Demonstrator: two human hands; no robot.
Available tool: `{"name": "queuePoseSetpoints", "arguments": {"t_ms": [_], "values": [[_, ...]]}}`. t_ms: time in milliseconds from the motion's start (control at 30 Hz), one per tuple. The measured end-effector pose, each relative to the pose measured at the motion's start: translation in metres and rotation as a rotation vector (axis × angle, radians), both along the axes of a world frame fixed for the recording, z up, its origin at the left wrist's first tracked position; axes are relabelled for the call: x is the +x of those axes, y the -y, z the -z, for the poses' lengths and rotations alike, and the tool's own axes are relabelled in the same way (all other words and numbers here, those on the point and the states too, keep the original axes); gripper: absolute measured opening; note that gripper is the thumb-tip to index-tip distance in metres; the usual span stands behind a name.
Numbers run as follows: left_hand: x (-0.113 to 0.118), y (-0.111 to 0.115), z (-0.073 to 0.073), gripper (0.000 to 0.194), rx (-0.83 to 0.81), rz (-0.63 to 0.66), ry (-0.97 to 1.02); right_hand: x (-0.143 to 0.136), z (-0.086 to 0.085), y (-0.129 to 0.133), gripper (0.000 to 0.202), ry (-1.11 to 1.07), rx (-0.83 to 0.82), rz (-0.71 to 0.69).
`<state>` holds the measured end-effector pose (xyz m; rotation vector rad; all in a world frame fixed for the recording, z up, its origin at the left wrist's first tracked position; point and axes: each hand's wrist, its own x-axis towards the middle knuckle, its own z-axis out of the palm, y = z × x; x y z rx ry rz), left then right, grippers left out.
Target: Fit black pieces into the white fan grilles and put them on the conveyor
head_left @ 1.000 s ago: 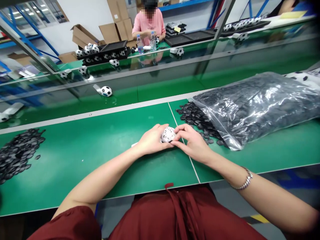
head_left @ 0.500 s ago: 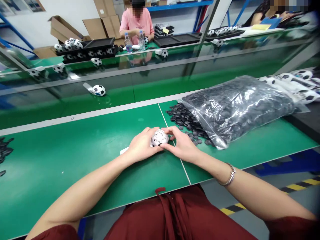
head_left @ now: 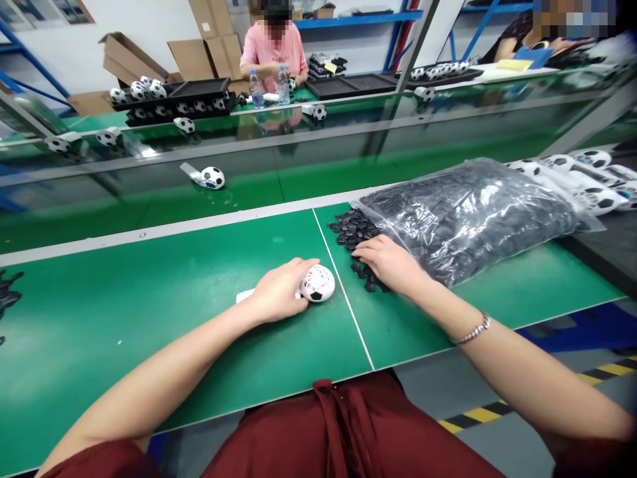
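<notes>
While the left hand [head_left: 281, 289] grips a ball [head_left: 321, 282] midway between the bench's [head_left: 199, 265] near and far edges, the right hand [head_left: 393, 265] bends its fingers over loose black pieces [head_left: 353, 226]; whether it pinches one is unclear. Overlapping pieces could come up doubled, and a forearm [head_left: 448, 309] bump could spill more from the clear bag [head_left: 472, 219] packed with them. Across the line, black trays [head_left: 209, 87] hold balls [head_left: 156, 89].

white ball [head_left: 323, 277] | black patch [head_left: 316, 297] on near side | black pieces [head_left: 354, 226] | heaped beyond, rightward
</notes>
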<state>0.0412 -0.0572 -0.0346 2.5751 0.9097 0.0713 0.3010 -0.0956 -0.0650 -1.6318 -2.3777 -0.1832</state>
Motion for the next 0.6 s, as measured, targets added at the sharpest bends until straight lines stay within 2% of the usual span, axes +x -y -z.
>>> {"name": "queuePoseSetpoints", "arguments": {"t_ms": [100,167,333,400,533,600], "values": [[-0.005,-0.008,-0.003,0.067,0.025,0.109,-0.013,0.000,0.001,-0.004,0.020,0.145,0.046,-0.126],[-0.008,-0.009,-0.004,0.069,0.073,0.134,-0.019,-0.002,-0.001,-0.008,0.019,0.234,0.054,-0.170],[-0.010,0.000,0.000,0.068,0.110,0.062,-0.012,-0.013,-0.006,-0.016,0.016,0.289,0.040,-0.112],[-0.012,0.003,0.001,0.067,0.112,0.025,0.005,-0.019,-0.008,-0.015,0.016,0.153,0.017,-0.088],[-0.018,0.006,-0.001,0.068,0.031,0.021,0.065,-0.037,-0.018,0.003,0.014,-0.382,-0.068,-0.119],[-0.019,0.007,-0.002,0.072,-0.004,0.019,0.089,-0.048,-0.023,0.017,0.012,-0.569,-0.130,-0.137]]}}
